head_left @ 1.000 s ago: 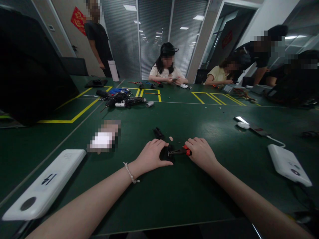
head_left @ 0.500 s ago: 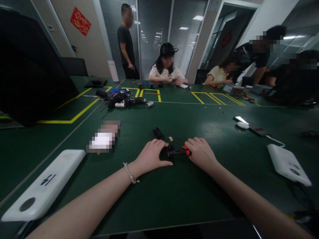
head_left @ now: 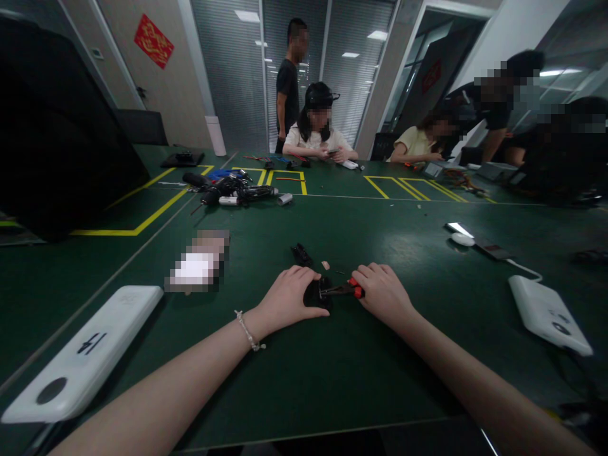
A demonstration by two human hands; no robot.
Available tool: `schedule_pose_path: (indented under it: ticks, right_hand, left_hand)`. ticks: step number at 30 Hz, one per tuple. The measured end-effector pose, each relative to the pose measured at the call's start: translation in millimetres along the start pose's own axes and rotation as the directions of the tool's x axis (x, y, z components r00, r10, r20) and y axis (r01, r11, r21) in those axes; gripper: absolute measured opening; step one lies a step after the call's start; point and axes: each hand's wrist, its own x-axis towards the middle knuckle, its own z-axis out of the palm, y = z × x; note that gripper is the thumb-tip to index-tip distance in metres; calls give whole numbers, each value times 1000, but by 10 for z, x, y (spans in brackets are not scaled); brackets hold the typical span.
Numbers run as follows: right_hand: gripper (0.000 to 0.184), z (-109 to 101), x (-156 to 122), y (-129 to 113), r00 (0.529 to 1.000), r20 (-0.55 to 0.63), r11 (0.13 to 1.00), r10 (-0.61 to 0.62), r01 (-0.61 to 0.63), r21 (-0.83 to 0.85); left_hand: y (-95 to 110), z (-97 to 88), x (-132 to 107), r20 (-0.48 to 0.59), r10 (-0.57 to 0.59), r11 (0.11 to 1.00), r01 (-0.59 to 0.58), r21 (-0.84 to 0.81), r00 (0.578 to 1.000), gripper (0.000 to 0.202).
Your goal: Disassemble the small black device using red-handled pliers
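Note:
My left hand (head_left: 287, 296) presses down on a small black part (head_left: 315, 295) on the green table (head_left: 332, 367), fingers curled over it. My right hand (head_left: 384, 292) is closed on the red handles of a pair of pliers (head_left: 342, 289), whose dark jaws reach left into the black part. Just beyond lie another small black piece (head_left: 301, 254) and a tiny pale bit (head_left: 325, 265).
A white device (head_left: 80, 354) lies at the near left and another white device (head_left: 548, 313) with a cable at the right. A pile of dark tools (head_left: 232, 189) sits farther back inside yellow floor-tape lines. Several people sit or stand across the table.
My hands stay as they were on the part and the pliers. The standing person at the back has walked from the left to behind the seated person in the cap.

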Motion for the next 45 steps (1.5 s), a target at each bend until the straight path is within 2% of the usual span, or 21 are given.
schedule_pose_path:
  ticks: [8, 17, 27, 45]
  right_hand:
    - [23, -29, -5, -5, 1000, -28, 999, -9, 8, -47]
    - [23, -38, -3, -7, 1000, -10, 1000, 5, -5, -19]
    - [24, -40, -6, -35, 999, -44, 999, -7, 9, 54]
    - [19, -37, 14, -69, 1000, -10, 1000, 18, -18, 18]
  left_hand:
    - [-17, 31, 3, -19, 22, 1000, -22, 14, 1000, 61]
    - [-13, 28, 3, -20, 19, 1000, -19, 12, 1000, 60]
    - [-2, 21, 1, -10, 17, 1000, -17, 15, 1000, 60]
    - [-8, 23, 4, -15, 22, 1000, -22, 21, 1000, 60]
